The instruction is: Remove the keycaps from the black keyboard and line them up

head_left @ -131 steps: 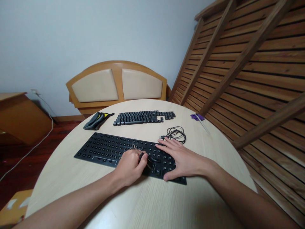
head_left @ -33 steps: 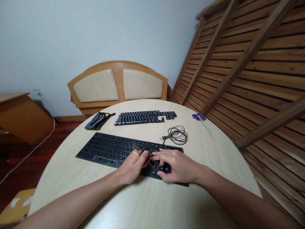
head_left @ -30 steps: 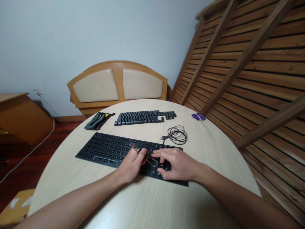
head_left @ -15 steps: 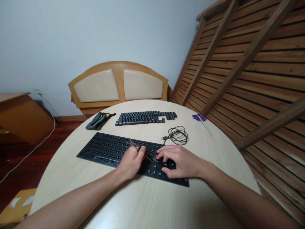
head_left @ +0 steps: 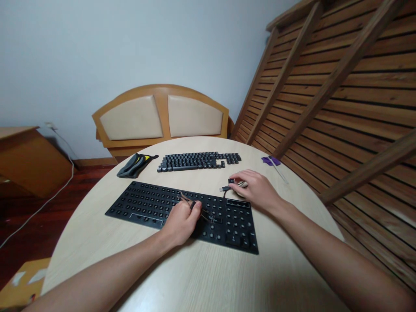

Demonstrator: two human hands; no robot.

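A black keyboard [head_left: 147, 211] lies at an angle on the table, most of its switches bare. A few keycaps [head_left: 232, 239] remain on its number-pad end. My left hand [head_left: 182, 219] is closed around a wire keycap puller [head_left: 207, 215], whose thin wires reach over the right half of the keyboard. Past the keyboard's upper right corner, my right hand [head_left: 255, 188] pinches a small black keycap [head_left: 231, 180] between thumb and fingers. The hand covers most of the coiled cable; its USB plug [head_left: 224, 189] shows beside the fingertips.
Removed keycaps [head_left: 188, 161] stand in keyboard order farther back. A black, grey and yellow pouch [head_left: 134, 165] lies at left. On the right are a purple cloth [head_left: 270, 160] and a thin white stick [head_left: 279, 170]. The round table [head_left: 195, 281] faces a headboard [head_left: 164, 112].
My right hand has lifted off the keyboard's right side and moved up and right, over the cable, with a keycap in its fingers. My left hand stays nearly in place with the puller.
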